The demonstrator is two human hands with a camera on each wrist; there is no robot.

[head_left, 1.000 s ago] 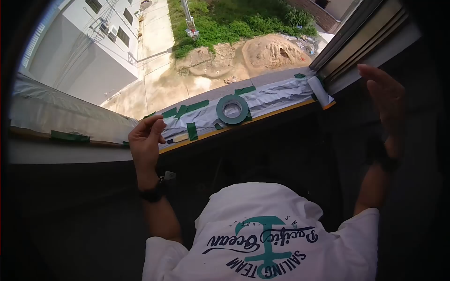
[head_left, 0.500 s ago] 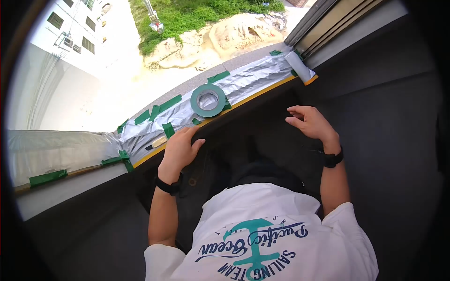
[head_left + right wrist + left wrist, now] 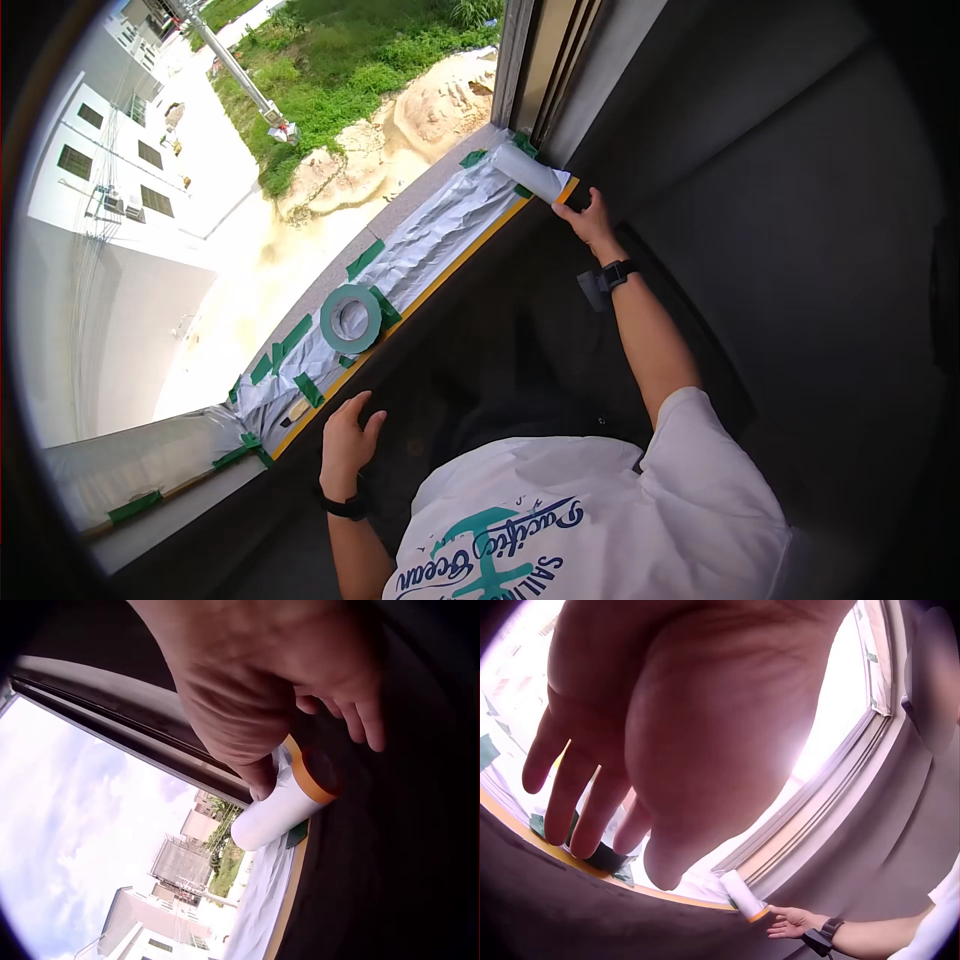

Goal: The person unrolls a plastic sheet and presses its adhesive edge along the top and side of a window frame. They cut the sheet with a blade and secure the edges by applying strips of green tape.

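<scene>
Fingers loosely spread, your right hand [image 3: 592,225] meets the white cylindrical roll with an orange edge band [image 3: 530,173] at the far corner of the window sill [image 3: 400,205]. Your thumb touches its white side while the other four fingers extend beyond the orange end; whether any of them bears on its hidden side, you cannot tell. With the thumb laid there, you seem to be steadying the roll rather than clasping it. It lies obliquely across the sill, its orange end toward your hand and its white end toward the window frame [image 3: 530,85].

Your left hand [image 3: 348,445] is relaxed and empty, fingers apart, just off the sill's inner edge. Near its fingertips lies a small pale-yellow tool with a dark end [image 3: 297,410]; farther up, a thick green ring of tape [image 3: 351,293] lies flat on the crinkled silvery-white sheeting [image 3: 435,225], in easy reach of either hand, it seems. Short green tape strips [image 3: 290,340] cross the sheeting's margins, probably to hold it down, and a yellow-orange band [image 3: 480,243] runs along the edge nearest you.
</scene>
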